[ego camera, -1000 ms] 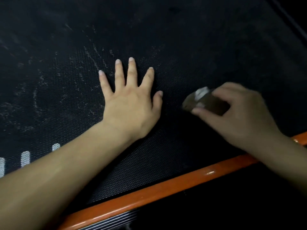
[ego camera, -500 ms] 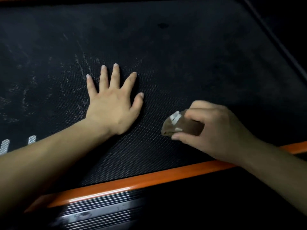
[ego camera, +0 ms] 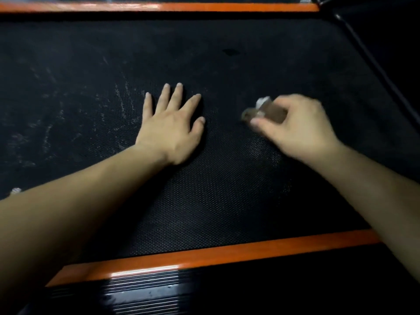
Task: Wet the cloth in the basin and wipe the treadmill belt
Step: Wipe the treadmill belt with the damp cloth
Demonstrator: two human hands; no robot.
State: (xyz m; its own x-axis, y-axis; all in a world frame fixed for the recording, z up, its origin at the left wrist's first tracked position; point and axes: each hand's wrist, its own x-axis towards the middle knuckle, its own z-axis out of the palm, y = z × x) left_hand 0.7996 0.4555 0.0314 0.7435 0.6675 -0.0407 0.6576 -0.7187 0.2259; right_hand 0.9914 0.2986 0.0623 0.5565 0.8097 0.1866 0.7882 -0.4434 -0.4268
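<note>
The black textured treadmill belt (ego camera: 227, 189) fills the view, with pale dusty streaks on its left part. My left hand (ego camera: 172, 126) lies flat on the belt near the middle, fingers spread, holding nothing. To its right, my right hand (ego camera: 300, 128) is closed on a small bunched brown cloth (ego camera: 263, 111) with a white patch, pressed against the belt. The cloth is blurred and mostly hidden under the fingers. No basin is in view.
An orange side rail (ego camera: 204, 258) runs along the near edge of the belt, with a ribbed black foot strip (ego camera: 147, 292) below it. A second orange rail (ego camera: 159, 6) borders the far edge. A dark cable (ego camera: 372, 64) slants along the right side.
My right hand with the cloth slid toward me and left, then back away across the belt. The view has shifted, showing more of the belt and the far rail. The left hand stays flat.
</note>
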